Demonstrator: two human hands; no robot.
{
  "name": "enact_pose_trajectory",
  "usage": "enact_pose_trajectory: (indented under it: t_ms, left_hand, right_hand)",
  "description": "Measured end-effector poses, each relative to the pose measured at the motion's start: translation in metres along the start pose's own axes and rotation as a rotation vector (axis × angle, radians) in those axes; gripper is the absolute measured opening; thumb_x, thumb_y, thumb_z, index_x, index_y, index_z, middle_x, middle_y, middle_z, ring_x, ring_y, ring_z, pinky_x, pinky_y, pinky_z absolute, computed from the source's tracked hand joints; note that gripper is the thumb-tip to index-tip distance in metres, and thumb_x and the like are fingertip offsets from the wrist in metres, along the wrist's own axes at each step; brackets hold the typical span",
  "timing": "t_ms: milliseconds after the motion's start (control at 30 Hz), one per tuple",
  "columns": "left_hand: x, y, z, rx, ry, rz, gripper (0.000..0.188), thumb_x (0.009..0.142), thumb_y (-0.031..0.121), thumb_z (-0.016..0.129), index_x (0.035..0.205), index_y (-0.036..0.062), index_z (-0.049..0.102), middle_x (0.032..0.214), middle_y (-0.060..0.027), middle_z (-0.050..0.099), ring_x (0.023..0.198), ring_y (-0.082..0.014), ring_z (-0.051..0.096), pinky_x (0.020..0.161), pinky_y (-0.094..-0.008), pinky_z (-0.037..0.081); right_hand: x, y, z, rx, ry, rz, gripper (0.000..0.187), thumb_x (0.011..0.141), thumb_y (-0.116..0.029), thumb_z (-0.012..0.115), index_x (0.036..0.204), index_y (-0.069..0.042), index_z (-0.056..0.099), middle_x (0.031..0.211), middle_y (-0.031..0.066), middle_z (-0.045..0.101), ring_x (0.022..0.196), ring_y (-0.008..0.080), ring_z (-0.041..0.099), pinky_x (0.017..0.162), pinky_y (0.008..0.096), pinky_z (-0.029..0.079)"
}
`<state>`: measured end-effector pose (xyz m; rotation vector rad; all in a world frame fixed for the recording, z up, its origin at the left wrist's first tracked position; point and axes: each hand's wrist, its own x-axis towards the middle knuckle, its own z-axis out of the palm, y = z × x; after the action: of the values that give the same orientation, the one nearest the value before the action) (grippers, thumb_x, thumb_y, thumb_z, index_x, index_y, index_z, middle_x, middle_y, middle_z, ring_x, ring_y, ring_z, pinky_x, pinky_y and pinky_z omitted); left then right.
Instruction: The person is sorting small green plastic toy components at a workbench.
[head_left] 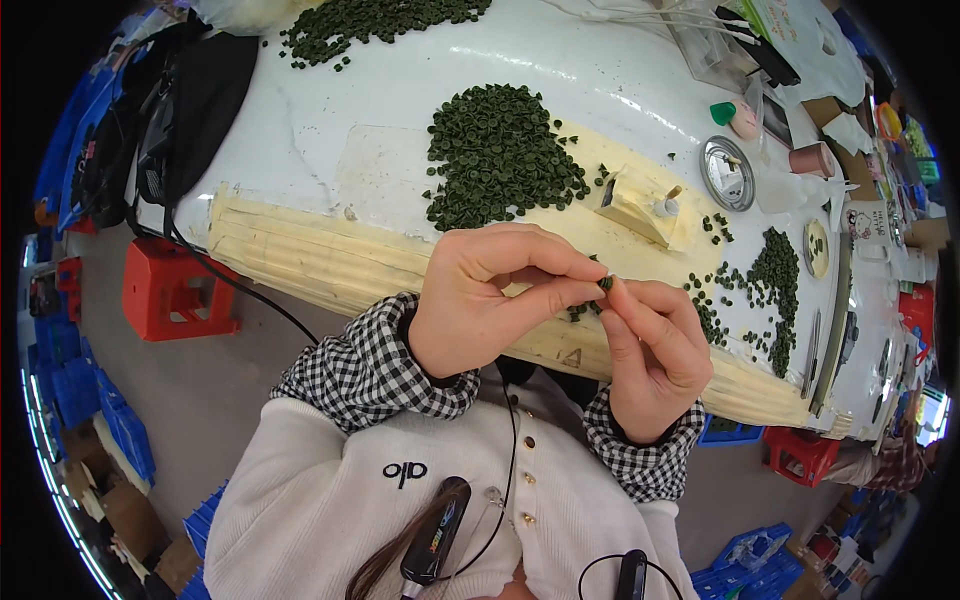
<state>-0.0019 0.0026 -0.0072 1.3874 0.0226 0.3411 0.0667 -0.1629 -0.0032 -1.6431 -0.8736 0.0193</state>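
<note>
I have the left hand (490, 298) and right hand (655, 345) together, each grip pinching apparently one small green piece (605, 284).

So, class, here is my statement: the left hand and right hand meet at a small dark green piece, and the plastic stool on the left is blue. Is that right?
Not quite: the head view shows that the plastic stool on the left is red. The left hand and right hand do meet at a small dark green piece.
</note>
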Motion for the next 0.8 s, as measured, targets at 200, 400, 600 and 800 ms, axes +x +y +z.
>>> enact_pose_trajectory:
  t_ms: [200,400,600,800]
  left_hand:
    - [0.001,-0.006,0.000,-0.018,0.009,0.007,0.015,0.082,-0.005,0.065,0.096,-0.0027,0.069,0.092,-0.0110,0.066,0.083,-0.0130,0.065,0.073,-0.0225,0.054]
    - [0.000,-0.006,-0.001,-0.012,0.000,-0.019,0.014,0.082,-0.005,0.066,0.096,-0.0025,0.069,0.090,-0.0101,0.066,0.081,-0.0119,0.065,0.071,-0.0218,0.053]
    - [0.000,0.000,-0.003,-0.035,-0.022,-0.089,0.017,0.080,-0.012,0.065,0.094,-0.0038,0.068,0.093,-0.0141,0.067,0.086,-0.0174,0.065,0.077,-0.0260,0.052]
    - [0.000,0.000,-0.002,-0.076,-0.004,-0.127,0.016,0.081,-0.011,0.064,0.096,-0.0042,0.067,0.094,-0.0137,0.066,0.087,-0.0164,0.065,0.078,-0.0259,0.053]
  right_hand:
    - [0.004,-0.004,-0.005,-0.061,-0.069,-0.055,0.033,0.077,0.010,0.068,0.107,-0.002,0.069,0.098,0.0115,0.064,0.080,0.0164,0.062,0.068,0.0223,0.049]
    - [0.008,0.002,-0.010,-0.133,-0.139,-0.160,0.034,0.076,0.012,0.067,0.107,-0.001,0.068,0.098,0.0122,0.064,0.081,0.0199,0.063,0.069,0.0248,0.051]
    - [0.010,0.002,-0.014,-0.176,-0.168,-0.177,0.032,0.075,0.011,0.067,0.104,0.000,0.069,0.098,0.0122,0.065,0.083,0.0214,0.064,0.071,0.0274,0.053]
    - [0.013,0.005,-0.015,-0.253,-0.167,-0.230,0.032,0.073,0.011,0.067,0.103,0.000,0.069,0.098,0.0130,0.065,0.084,0.0228,0.064,0.072,0.0288,0.053]
